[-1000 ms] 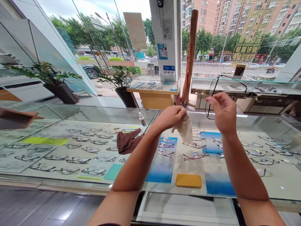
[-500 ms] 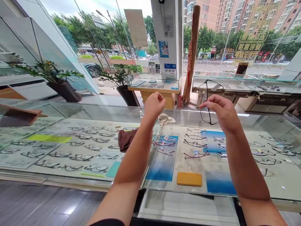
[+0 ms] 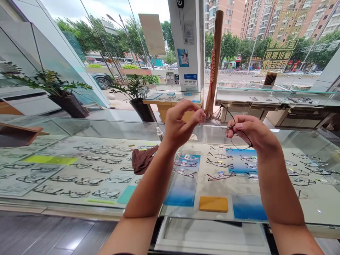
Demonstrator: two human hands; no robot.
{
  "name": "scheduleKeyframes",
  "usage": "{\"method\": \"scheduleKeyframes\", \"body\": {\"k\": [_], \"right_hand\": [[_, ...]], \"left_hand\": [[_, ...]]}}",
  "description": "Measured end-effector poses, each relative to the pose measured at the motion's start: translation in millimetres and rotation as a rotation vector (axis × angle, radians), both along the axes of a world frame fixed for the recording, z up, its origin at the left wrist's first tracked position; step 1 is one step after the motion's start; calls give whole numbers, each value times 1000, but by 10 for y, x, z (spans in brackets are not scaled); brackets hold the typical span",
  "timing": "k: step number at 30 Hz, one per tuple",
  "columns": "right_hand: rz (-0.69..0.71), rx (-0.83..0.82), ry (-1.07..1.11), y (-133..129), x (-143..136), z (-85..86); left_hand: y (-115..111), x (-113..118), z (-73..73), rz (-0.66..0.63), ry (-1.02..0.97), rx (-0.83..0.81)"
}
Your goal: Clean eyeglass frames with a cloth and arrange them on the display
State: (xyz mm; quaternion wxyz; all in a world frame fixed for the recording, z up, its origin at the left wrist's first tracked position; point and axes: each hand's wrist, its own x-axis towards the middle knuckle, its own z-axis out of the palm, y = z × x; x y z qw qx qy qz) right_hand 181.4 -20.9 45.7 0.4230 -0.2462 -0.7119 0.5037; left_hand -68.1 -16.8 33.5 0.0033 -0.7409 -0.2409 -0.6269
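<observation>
The right hand pinches the dark-rimmed glasses, held up above the glass desk. The left hand curls near them — whether it grips anything, I cannot tell. A brown cloth lies near a white bottle.

Bright daylight thru windows, glare on flr, edges distorted

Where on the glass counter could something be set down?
Free-looking: the transparent glass top between the crumpled brown cloth and the reddish wooden object, far left; also rightward of the right forearm. Dark spectacles apparently lie underneath. Crowded: the middle, where that cloth and the white spray bottle sit, the bare left hand above.
</observation>
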Motion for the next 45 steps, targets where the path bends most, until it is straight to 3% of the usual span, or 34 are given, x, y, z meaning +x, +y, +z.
{"method": "scheduleKeyframes", "body": {"k": [4,8,15,18,23,29,34,45], "right_hand": [[112,-11,-26,13,15,-2],[210,-25,-56,18,15,7],[228,-16,-73,-28,10,17],[105,98,-18,-73,30,24],[-246,373,138,-114,57,22],[-458,639,104,-126,-6,-47],[-549,681,88,-121,-52,-87],[-591,703,105,-105,-17,-43]], "left_hand": [[-105,0,55,-107,165,14],[-149,8,71,-75,331,-3],[-147,5,61,-56,355,4],[-154,4,68,-17,295,6],[-122,16,29,51,17,38],[-49,22,-23,35,-162,22],[-8,16,-55,22,-164,15],[64,10,-53,-59,-134,-35]]}}
